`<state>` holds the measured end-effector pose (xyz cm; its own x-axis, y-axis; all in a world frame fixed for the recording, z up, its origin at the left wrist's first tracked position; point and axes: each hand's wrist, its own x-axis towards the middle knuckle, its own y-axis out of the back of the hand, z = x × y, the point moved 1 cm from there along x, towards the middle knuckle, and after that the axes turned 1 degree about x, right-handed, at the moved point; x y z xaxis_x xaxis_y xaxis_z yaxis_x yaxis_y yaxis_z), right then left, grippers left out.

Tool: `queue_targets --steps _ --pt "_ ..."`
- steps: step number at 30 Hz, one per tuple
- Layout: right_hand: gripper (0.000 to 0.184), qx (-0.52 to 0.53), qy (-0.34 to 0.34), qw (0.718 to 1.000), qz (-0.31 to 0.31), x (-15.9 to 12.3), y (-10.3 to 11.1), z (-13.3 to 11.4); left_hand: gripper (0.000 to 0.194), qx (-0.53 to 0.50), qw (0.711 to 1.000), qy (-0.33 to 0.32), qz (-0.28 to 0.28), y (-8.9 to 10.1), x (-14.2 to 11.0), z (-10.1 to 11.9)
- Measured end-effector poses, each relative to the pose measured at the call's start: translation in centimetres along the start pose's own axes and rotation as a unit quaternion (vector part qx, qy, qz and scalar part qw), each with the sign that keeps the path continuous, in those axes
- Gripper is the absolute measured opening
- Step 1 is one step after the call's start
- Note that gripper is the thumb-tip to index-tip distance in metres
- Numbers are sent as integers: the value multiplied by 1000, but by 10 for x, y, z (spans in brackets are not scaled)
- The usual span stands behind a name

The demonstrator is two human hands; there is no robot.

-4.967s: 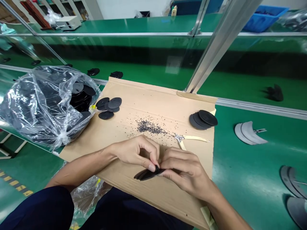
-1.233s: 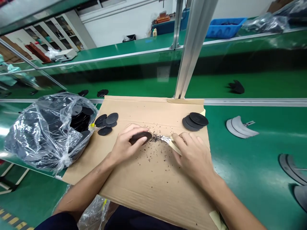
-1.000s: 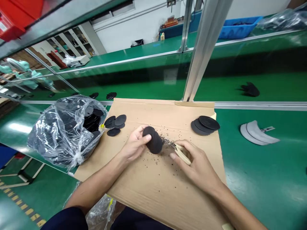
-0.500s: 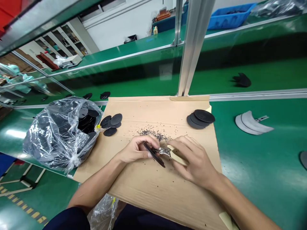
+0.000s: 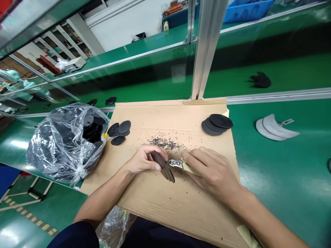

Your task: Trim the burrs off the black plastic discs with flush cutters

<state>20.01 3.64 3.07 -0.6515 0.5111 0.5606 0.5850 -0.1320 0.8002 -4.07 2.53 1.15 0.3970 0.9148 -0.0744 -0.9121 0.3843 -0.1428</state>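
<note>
Between the thumb and fingers of my left hand (image 5: pixel 141 159) is a dark oval disc (image 5: pixel 162 167), tilted up on edge; it may be more than one piece. My right hand (image 5: pixel 210 168) is closed around the pale yellow handles of a pair of nippers (image 5: pixel 176 163). The metal jaws touch the disc's right side, and their tips are partly hidden there. Beyond my hands, small black clippings (image 5: pixel 167 142) lie scattered on the cardboard sheet (image 5: pixel 144 113). A stack of black oval discs (image 5: pixel 219 121) rests at the far right of the cardboard.
Several loose black discs (image 5: pixel 124 127) lie at the cardboard's left. Next to them bulges a clear plastic bag (image 5: pixel 62 148) full of discs. Grey curved pieces (image 5: pixel 275 128) sit on the green table to the right. A metal post (image 5: pixel 208 51) rises behind the cardboard.
The disc in my left hand has turned so that more of its broad face shows. The nippers have rolled and their jaws now sit against the disc's right side.
</note>
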Motion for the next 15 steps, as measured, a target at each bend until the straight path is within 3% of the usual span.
queue_targets --steps 10,15 --pt "18 43 -30 999 12 -2 -2 -4 48 -14 999 32 26 -3 1 -3" --pt "14 29 -60 998 9 1 -3 -1 40 -56 998 -26 10 -3 3 -6"
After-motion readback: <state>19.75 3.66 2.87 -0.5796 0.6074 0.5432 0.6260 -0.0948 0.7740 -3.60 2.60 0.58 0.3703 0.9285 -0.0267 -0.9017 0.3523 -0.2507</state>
